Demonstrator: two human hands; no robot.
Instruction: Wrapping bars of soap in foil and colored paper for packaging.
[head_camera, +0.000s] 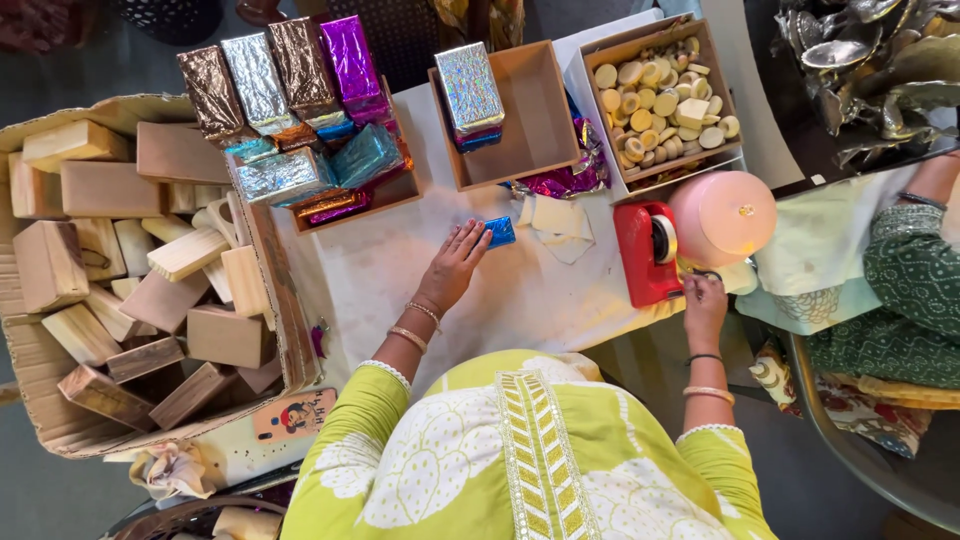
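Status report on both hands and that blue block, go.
Left hand flat on the table, fingertips on the blue foil-wrapped block. Right hand at the red tape dispenser, fingers pinched at its edge. Nothing between the hands.

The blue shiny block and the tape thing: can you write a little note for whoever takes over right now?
Left hand: flat on the blue foil-wrapped block on the white table cover, no closed grip.
Right hand: fingertips at the front of the red tape dispenser; whether it holds tape cannot be seen.
Done: foil-wrapped blocks stand in the cardboard tray behind.
Left: bare wooden blocks fill the big carton on the left; foil scraps lie near the dispenser.
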